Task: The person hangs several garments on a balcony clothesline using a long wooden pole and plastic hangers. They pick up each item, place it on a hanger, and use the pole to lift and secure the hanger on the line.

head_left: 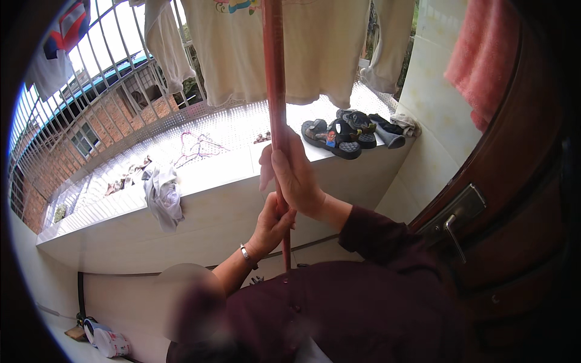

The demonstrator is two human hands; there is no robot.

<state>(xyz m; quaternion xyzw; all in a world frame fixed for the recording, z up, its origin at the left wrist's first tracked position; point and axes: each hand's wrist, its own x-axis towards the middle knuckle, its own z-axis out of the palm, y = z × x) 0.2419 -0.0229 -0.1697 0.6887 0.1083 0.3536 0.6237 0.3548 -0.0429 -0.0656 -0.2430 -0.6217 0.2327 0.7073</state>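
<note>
A long reddish pole (275, 72) runs upright through the middle of the view, from the top edge down in front of my dark maroon top. My right hand (299, 178) is closed round it, the thumb lying along the shaft and some fingertips showing on its left side. Just below, my left hand (270, 230) grips the same pole, with a bracelet (247, 256) on that wrist. Behind the pole's upper part hangs a cream shirt (230, 57); the pole's top end is out of view.
Beyond my hands is a tiled ledge (212, 209) with sandals (336, 136), dark shoes, hangers (196, 148) and a pale cloth (163, 193) draped over its edge. Window bars (115, 66) stand behind. At right are a brown door (514, 242) with a metal handle (452, 236) and a pink towel (484, 54).
</note>
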